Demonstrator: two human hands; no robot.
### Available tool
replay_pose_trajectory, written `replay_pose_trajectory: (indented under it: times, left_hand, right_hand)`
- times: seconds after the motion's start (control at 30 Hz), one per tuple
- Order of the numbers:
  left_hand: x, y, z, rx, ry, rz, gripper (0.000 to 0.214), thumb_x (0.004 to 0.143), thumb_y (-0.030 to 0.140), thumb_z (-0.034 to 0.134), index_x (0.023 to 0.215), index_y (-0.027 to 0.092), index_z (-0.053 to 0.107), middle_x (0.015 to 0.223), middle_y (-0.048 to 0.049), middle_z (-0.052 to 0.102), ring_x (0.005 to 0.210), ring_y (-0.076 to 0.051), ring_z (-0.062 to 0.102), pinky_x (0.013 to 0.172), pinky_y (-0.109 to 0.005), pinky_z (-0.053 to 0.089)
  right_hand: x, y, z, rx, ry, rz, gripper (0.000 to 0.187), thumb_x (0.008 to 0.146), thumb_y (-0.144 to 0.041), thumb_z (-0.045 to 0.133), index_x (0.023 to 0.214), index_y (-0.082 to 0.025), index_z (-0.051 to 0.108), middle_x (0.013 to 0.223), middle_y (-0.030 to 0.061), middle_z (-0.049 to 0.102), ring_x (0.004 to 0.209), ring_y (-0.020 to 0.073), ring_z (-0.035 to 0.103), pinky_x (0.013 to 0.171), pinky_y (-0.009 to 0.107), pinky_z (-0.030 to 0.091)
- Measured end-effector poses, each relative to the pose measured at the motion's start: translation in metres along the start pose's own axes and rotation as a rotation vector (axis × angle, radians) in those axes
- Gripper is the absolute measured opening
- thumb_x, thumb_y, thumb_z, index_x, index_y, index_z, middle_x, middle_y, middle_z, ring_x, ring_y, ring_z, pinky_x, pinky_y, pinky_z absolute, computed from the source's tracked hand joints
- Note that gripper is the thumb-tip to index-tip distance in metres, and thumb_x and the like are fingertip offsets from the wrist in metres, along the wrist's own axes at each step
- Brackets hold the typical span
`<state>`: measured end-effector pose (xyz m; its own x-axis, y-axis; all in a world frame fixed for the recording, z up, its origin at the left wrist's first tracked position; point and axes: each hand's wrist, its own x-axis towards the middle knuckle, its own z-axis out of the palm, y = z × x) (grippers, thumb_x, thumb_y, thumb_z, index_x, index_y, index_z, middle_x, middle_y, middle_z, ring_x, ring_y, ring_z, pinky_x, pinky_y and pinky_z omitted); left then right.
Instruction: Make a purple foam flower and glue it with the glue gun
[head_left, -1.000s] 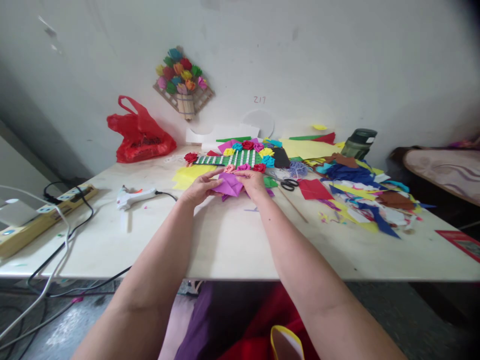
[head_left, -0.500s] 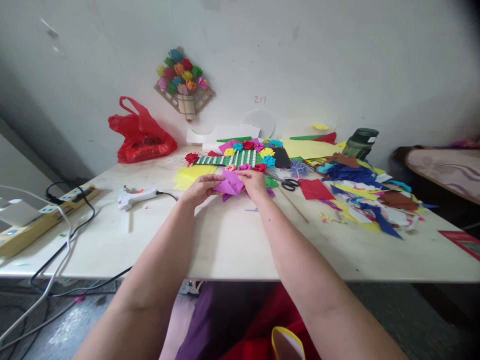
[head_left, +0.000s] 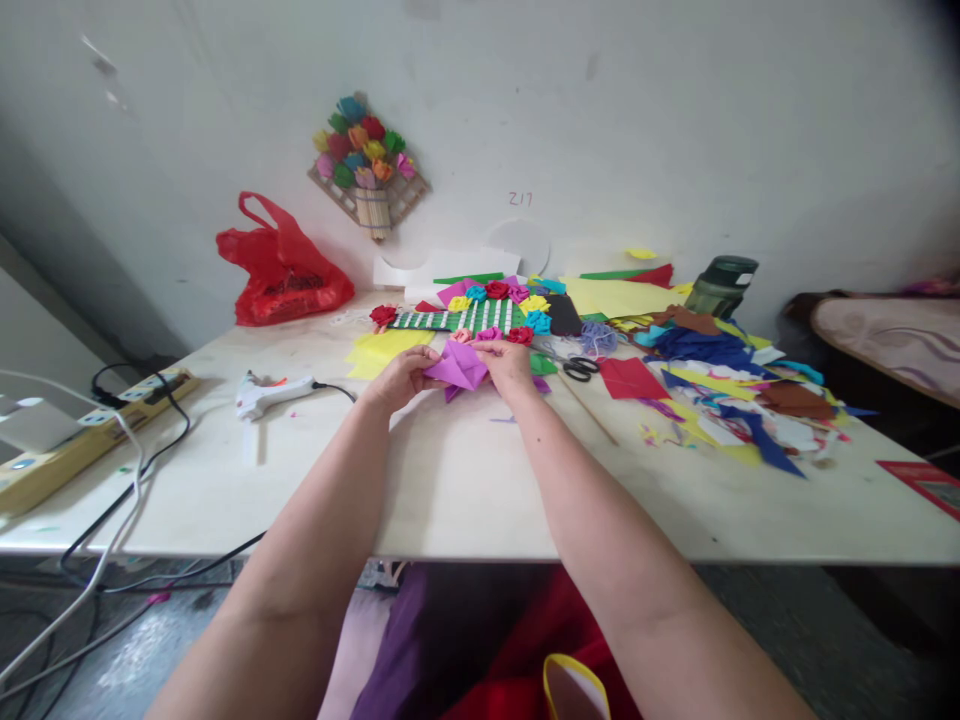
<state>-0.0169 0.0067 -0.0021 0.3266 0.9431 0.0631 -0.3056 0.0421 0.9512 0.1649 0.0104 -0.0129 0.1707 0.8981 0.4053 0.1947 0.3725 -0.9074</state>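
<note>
A folded sheet of purple paper (head_left: pixel 460 367) is held between my two hands, just above the table. My left hand (head_left: pixel 405 378) pinches its left edge with thumb and fingers. On the other side, my right hand (head_left: pixel 506 362) has its fingers closed at the paper's upper right edge. Right behind them lies a green guitar-shaped piece (head_left: pixel 487 318) with white strips, bordered by several paper flowers in red, blue, yellow and pink. Yellow paper (head_left: pixel 386 352) lies beyond my left hand. Close to my right hand are black-handled scissors (head_left: pixel 579 369) and a thin wooden stick (head_left: pixel 589 410).
A white glue gun (head_left: pixel 274 394) with a cord lies at left, near a power strip (head_left: pixel 112 430). A red plastic bag (head_left: pixel 289 285) stands behind. Heaped paper scraps (head_left: pixel 750 380), red paper (head_left: pixel 631 378) and a dark green bottle (head_left: pixel 720 288) occupy the right side.
The purple paper has turned slightly in my fingers, and my left hand has shifted a little. My right hand stays nearly in place.
</note>
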Motion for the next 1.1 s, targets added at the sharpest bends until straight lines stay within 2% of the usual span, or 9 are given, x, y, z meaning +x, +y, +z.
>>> replay_pose_trajectory:
  times: [0.17, 0.4, 0.63, 0.87, 1.1]
  left_hand:
    - [-0.001, 0.0, 0.0, -0.067, -0.018, 0.006, 0.01, 0.066, 0.021, 0.061, 0.066, 0.012, 0.057, 0.066, -0.0017, 0.056, 0.064, -0.014, 0.058, 0.062, -0.033, 0.056]
    - [-0.001, -0.004, -0.004, 0.099, -0.132, 0.043, 0.025, 0.057, 0.019, 0.077, 0.07, 0.011, 0.058, 0.067, -0.0007, 0.06, 0.065, -0.012, 0.06, 0.069, -0.027, 0.051]
    - [-0.001, -0.005, 0.0, 0.182, -0.05, 0.077, 0.028, 0.057, 0.026, 0.079, 0.065, 0.011, 0.057, 0.061, 0.0005, 0.06, 0.059, -0.01, 0.06, 0.063, -0.025, 0.051]
    - [0.0, -0.007, 0.002, 0.162, -0.007, 0.09, 0.03, 0.055, 0.027, 0.079, 0.066, 0.011, 0.056, 0.059, 0.0008, 0.06, 0.055, -0.01, 0.06, 0.057, -0.024, 0.051]
    - [0.004, -0.011, 0.001, 0.129, 0.048, 0.147, 0.038, 0.051, 0.022, 0.081, 0.074, 0.014, 0.052, 0.061, 0.0028, 0.061, 0.053, -0.011, 0.059, 0.053, -0.024, 0.05]
  right_hand:
    - [0.001, 0.003, 0.001, 0.0, 0.017, 0.014, 0.017, 0.068, -0.017, 0.059, 0.077, -0.019, 0.073, 0.084, 0.0024, 0.072, 0.084, 0.0172, 0.065, 0.081, 0.029, 0.05]
    - [0.002, 0.004, 0.001, 0.0, 0.02, 0.004, 0.017, 0.068, -0.016, 0.058, 0.076, -0.019, 0.073, 0.083, 0.002, 0.072, 0.085, 0.0173, 0.065, 0.081, 0.029, 0.05]
    - [0.001, 0.003, 0.001, 0.009, 0.02, 0.029, 0.017, 0.067, -0.019, 0.06, 0.079, -0.018, 0.073, 0.083, 0.0029, 0.072, 0.079, 0.017, 0.066, 0.075, 0.029, 0.053]
    - [-0.005, -0.005, 0.002, 0.083, -0.045, 0.119, 0.032, 0.063, -0.019, 0.065, 0.094, -0.016, 0.071, 0.084, 0.0031, 0.07, 0.06, 0.0136, 0.062, 0.051, 0.026, 0.054]
    - [-0.007, -0.011, 0.002, 0.076, -0.078, 0.154, 0.034, 0.063, -0.016, 0.064, 0.096, -0.017, 0.071, 0.097, 0.0042, 0.07, 0.064, 0.0144, 0.064, 0.051, 0.025, 0.055]
